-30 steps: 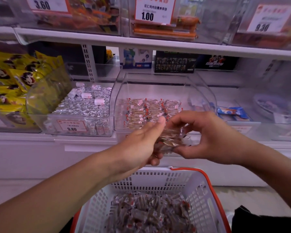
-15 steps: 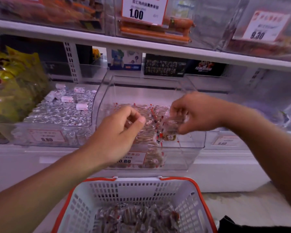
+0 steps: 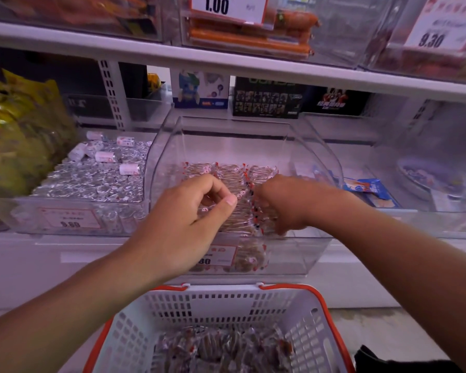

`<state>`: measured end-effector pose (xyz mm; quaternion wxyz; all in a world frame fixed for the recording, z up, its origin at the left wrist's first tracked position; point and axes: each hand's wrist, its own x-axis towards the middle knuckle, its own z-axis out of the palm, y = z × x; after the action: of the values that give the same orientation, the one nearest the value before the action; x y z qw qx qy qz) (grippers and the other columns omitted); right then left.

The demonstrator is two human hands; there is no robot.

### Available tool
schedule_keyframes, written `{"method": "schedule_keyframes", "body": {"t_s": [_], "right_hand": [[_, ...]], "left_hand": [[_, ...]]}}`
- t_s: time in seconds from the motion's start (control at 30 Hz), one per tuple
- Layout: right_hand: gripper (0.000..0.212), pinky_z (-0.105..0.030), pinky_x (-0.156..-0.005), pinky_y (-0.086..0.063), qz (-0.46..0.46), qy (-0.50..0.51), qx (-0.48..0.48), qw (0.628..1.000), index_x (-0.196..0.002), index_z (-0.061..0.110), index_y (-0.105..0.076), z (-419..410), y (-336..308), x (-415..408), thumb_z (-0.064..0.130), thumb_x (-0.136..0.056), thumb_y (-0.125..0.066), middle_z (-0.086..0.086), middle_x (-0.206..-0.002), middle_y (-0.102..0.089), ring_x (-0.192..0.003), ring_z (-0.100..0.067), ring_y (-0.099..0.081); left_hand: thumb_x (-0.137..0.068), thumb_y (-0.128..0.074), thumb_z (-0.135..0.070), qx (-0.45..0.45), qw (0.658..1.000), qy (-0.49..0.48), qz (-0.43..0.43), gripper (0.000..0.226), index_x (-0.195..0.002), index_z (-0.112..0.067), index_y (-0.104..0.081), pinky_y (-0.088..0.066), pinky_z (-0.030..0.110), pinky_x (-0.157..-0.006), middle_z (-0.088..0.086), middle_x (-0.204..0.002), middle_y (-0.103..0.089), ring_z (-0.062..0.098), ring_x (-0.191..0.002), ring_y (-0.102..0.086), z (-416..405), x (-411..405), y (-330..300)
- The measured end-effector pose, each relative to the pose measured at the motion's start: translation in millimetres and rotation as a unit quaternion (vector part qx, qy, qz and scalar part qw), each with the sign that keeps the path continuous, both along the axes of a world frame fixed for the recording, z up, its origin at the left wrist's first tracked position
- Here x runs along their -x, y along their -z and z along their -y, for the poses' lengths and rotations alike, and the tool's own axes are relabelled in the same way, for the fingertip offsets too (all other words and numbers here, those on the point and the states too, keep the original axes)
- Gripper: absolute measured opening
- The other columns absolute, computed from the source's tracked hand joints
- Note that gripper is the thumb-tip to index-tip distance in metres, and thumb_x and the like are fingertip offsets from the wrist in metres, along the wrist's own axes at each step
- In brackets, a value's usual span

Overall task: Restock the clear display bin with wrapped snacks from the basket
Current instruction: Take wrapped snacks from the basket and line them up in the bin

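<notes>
Clear plastic display bin with sloped side walls sits mid-shelf on the white lower shelf, a price label on its front wall. Rows of clear-wrapped brown snacks with red-and-white ends fill its middle.

Left hand hovers over the bin's front-left, fingers curled, thumb meeting forefinger; looks like a wrapper is pinched there, but can't tell for sure. Right hand is inside the bin, right of the rows, palm down, fingers bent into the packets; grasp itself is hidden, so can't tell.

White perforated plastic basket with orange rim sits just below and in front of the bin, with more wrapped snacks piled in it.

Left of the bin: a clear bin of silver foil-wrapped pieces, then yellow bags. Right of it: a blue packet. Behind it: printed boxes. Above it: white upper shelf holding clear bins, orange sausages, price tags 1.00 and 9.30.
</notes>
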<state>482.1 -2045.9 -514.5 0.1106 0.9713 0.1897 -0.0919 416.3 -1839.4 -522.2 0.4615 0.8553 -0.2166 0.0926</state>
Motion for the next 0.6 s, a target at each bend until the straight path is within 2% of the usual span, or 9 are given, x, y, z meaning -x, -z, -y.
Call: {"method": "schedule_keyframes", "body": {"t_s": [0.07,0.13,0.2,0.27,0.37,0.43,0.47,0.53,0.6], "right_hand": [[0.054,-0.026,-0.075,-0.040,0.015,0.002,-0.017,1.000,-0.113,0.019,-0.060,0.4,-1.0,-1.0,0.020,-0.066,-0.088,-0.007,-0.114,-0.063,-0.108,-0.026,-0.061],[0.049,-0.026,-0.073,-0.039,0.034,0.005,-0.028,0.999,-0.106,0.024,-0.060,1.7,-3.5,-0.7,0.020,-0.065,-0.088,-0.005,-0.110,-0.061,-0.101,-0.026,-0.061],[0.044,-0.026,-0.068,-0.038,0.052,0.004,-0.054,0.997,-0.088,0.032,-0.051,2.1,-6.8,1.9,0.019,-0.066,-0.087,0.000,-0.098,-0.057,-0.088,-0.022,-0.056],[0.045,-0.025,-0.063,-0.036,0.056,0.001,-0.074,0.996,-0.076,0.032,-0.044,0.3,-12.9,6.9,0.017,-0.068,-0.085,0.006,-0.087,-0.053,-0.083,-0.019,-0.054],[0.021,-0.028,-0.066,-0.043,0.123,-0.022,-0.086,0.988,-0.074,0.027,-0.054,-2.5,-32.8,20.8,0.017,-0.078,-0.073,0.005,-0.080,-0.056,-0.082,-0.021,-0.059],[0.009,-0.026,-0.067,-0.048,0.173,-0.083,-0.152,0.970,-0.072,0.021,-0.065,-1.9,-49.4,39.7,0.015,-0.077,-0.070,0.011,-0.064,-0.054,-0.066,-0.007,-0.056],[0.009,-0.018,-0.063,-0.045,0.166,-0.116,-0.203,0.958,-0.069,0.019,-0.068,-1.4,-57.1,52.9,0.013,-0.074,-0.073,0.014,-0.056,-0.052,-0.057,-0.001,-0.053],[0.013,-0.004,-0.052,-0.034,0.048,-0.153,-0.300,0.941,-0.064,0.019,-0.070,-1.1,-60.7,81.6,0.015,-0.067,-0.082,0.015,-0.047,-0.053,-0.048,0.004,-0.052],[0.014,-0.007,-0.048,-0.035,-0.104,-0.173,-0.289,0.936,-0.065,0.019,-0.072,-6.9,-32.2,102.3,0.020,-0.067,-0.086,0.014,-0.052,-0.060,-0.050,0.001,-0.056]], "left_hand": [[-0.094,-0.056,-0.036,0.001,1.000,0.000,0.008,0.011,-0.088,-0.030,-0.062,-0.036,0.006,-0.065,-0.024,-0.085,-0.061,-0.009,-0.071,-0.054,0.0,0.9,0.6],[-0.095,-0.058,-0.033,0.005,1.000,-0.001,0.019,0.010,-0.087,-0.029,-0.062,-0.037,0.006,-0.065,-0.025,-0.083,-0.060,-0.009,-0.071,-0.054,-0.2,1.3,1.1],[-0.095,-0.060,-0.028,0.014,0.999,-0.003,0.035,0.009,-0.087,-0.026,-0.063,-0.037,0.006,-0.065,-0.025,-0.080,-0.060,-0.008,-0.071,-0.054,0.2,2.0,0.8],[-0.094,-0.062,-0.021,0.028,0.998,-0.002,0.063,0.011,-0.084,-0.022,-0.065,-0.038,0.006,-0.066,-0.020,-0.074,-0.060,-0.005,-0.072,-0.055,0.3,4.4,-0.8],[-0.094,-0.066,-0.014,0.005,0.984,0.013,0.177,0.021,-0.072,-0.016,-0.063,-0.035,0.009,-0.060,-0.011,-0.063,-0.056,0.004,-0.062,-0.052,-6.4,10.0,-5.7],[-0.089,-0.067,-0.014,-0.067,0.950,0.065,0.299,0.029,-0.062,-0.012,-0.058,-0.033,0.017,-0.054,-0.006,-0.057,-0.050,0.008,-0.053,-0.044,-16.3,16.2,-7.3],[-0.086,-0.067,-0.014,-0.102,0.922,0.103,0.358,0.031,-0.057,-0.013,-0.055,-0.034,0.023,-0.050,-0.003,-0.054,-0.047,0.015,-0.050,-0.043,-21.0,20.7,-4.1],[-0.080,-0.068,-0.012,-0.140,0.883,0.170,0.415,0.034,-0.053,-0.015,-0.049,-0.031,0.027,-0.047,0.001,-0.051,-0.043,0.024,-0.047,-0.041,-26.7,28.8,10.5],[-0.077,-0.069,-0.012,-0.184,0.872,0.223,0.396,0.033,-0.053,-0.016,-0.047,-0.032,0.030,-0.048,0.003,-0.052,-0.043,0.027,-0.049,-0.043,-27.4,33.4,37.2]]}}
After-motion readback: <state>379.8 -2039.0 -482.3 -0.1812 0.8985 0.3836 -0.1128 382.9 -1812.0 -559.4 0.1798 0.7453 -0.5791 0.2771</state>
